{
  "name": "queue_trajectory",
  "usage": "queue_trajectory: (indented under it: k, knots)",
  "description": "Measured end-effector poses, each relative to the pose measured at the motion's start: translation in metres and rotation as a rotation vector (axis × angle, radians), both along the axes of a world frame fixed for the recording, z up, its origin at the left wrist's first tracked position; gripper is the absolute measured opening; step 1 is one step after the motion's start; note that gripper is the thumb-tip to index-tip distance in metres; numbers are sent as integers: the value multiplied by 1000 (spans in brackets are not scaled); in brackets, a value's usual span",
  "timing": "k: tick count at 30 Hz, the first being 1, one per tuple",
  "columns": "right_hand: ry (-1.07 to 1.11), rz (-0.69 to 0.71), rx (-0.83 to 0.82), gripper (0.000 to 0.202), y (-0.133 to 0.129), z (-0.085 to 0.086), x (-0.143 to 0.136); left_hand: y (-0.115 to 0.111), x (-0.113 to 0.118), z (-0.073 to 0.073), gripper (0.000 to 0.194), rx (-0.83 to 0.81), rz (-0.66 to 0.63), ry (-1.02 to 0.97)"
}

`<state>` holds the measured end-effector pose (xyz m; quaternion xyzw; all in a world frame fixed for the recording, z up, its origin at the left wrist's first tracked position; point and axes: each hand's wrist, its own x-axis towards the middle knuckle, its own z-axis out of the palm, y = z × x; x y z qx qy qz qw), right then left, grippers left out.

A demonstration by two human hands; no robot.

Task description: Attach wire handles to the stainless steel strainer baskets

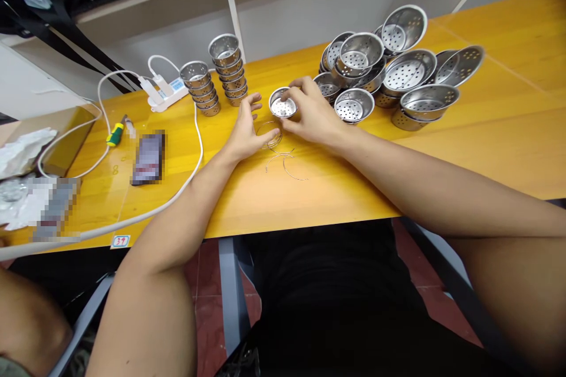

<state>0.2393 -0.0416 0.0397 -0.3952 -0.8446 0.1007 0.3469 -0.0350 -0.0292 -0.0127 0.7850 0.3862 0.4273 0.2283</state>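
A small perforated metal cup (283, 107) stands on the yellow surface (345, 188), roughly between the two hands. The right hand (312, 109) has it pinched near the rim with thumb and fingertips, a light grip that probably suits so small a cup and leaves most of its mouth open to view. The left hand (243, 132) is open, thumb apart from the fingers, nothing clearly in its grasp; its thumb reaches over a little bundle of wire rings (275, 141) (whether it touches them, I can't tell from here). Just nearer the person, loose curved wires (295, 176) lie within easy reach.

Beyond the left hand, two upright stacks of cups, a nearer stack (206, 91) and a farther stack (231, 76), stand nested, their flared shape presumably letting them sit inside one another. To the right, a looser heap of cups (409, 73) leans and tilts, some hiding others, so I couldn't count them.

Farther left are a power strip (167, 96), a green-and-yellow handle (115, 135) and a dark flat object (148, 159), its face blurred out. Another person's bare limb (29, 312) is cut off at the edge.
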Motion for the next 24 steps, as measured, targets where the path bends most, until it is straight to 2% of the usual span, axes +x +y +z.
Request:
queue_trajectory:
  k: [4, 6, 13, 19, 22, 24]
  knots:
    - [-47, -69, 3, 46, 17, -17, 6, -1, -3, 3, 105, -36, 37, 12]
    - [-62, -89, -3, 47, 20, -21, 4, -2, -3, 5, 101, -29, 48, 31]
    - [-141, -138, -6, 54, 11, -17, -3, -7, 1, 12, 90, -25, 83, 74]
    - [-137, 19, 107, 44, -8, 2, -13, -10, 0, 18, 74, 26, 93, 92]
    - [-198, 156, 93, 45, -11, 8, -17, -11, -1, 21, 68, 60, 91, 96]
    - [-239, 190, 58, 51, -8, 7, -16, -11, -2, 21, 63, 69, 95, 99]
